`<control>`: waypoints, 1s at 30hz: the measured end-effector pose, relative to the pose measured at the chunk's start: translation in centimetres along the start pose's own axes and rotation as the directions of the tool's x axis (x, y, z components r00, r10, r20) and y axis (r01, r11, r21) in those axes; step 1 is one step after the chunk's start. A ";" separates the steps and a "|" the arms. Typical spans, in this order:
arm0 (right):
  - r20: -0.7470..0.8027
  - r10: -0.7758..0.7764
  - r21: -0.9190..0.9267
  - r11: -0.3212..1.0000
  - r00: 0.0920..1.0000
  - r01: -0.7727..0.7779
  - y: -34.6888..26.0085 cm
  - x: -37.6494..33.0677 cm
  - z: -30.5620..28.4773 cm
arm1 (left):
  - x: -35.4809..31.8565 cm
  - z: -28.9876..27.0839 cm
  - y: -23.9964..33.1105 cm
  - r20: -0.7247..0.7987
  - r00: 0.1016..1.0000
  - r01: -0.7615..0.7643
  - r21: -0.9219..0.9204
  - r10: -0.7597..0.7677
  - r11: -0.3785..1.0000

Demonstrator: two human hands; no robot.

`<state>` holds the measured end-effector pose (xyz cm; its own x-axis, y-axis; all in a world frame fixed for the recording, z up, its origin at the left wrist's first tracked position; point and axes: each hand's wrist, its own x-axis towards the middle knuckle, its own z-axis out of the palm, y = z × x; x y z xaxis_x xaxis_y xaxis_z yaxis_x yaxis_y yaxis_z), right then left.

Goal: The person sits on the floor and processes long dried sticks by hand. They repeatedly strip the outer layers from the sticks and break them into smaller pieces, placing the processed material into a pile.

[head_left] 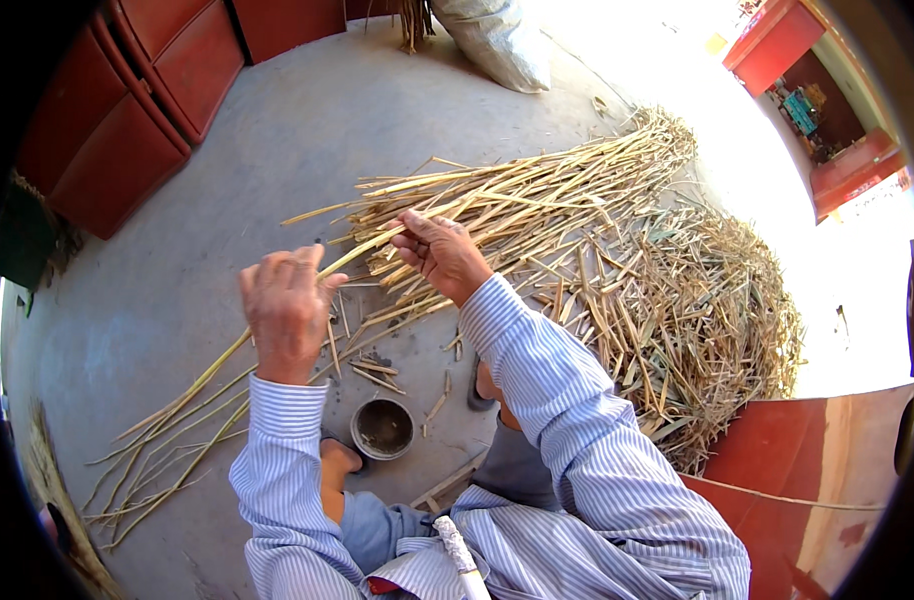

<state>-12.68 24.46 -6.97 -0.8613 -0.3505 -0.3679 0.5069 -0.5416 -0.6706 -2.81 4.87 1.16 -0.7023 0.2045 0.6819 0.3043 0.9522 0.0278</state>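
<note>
A long, thin, pale yellow-green stalk (pixel 355 256) slants between my two hands. My left hand (pixel 287 315) is closed round its lower-left part, with the fingers partly hidden behind the back of the hand. Farther up, my right hand (pixel 442 255) pinches the same stalk between thumb and fingers. Just beyond the right hand lies a large bundle of dry straw-coloured stalks (pixel 537 190) on the floor. Several thin stalks (pixel 177 450) fan out on the floor at the lower left. Below the hands, near my feet, stands a round bowl (pixel 358 440) with something dark inside.
A broad heap of dry leaves and husks (pixel 707 310) spreads at the right. Red panels (pixel 127 130) line the upper left; a pale sack (pixel 492 45) stands at the back. A red board (pixel 777 480) is at lower right. A cigarette (pixel 462 560) juts up from the lower edge.
</note>
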 end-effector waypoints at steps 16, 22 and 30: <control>-0.152 -0.143 0.026 0.989 0.978 0.148 -4.0 -0.1 -3.2 | -1.8 -5.7 -7.9 0.222 0.938 0.228 0.180 -0.266 0.957; -0.111 -0.079 -0.107 0.992 0.991 0.067 -1.2 -0.9 0.0 | -2.2 0.2 -4.4 0.211 0.973 0.093 -0.001 -0.091 0.996; -0.028 0.015 -0.110 0.994 1.000 -0.018 1.5 -0.4 1.6 | -2.8 1.8 -2.6 0.219 0.972 0.142 -0.233 -0.091 0.962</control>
<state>-11.54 22.57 -6.86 -0.8543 -0.3371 -0.3956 0.5152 -0.4481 -0.7306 -2.79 2.27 -2.09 -0.8506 0.1620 0.5002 0.3428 0.8922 0.2940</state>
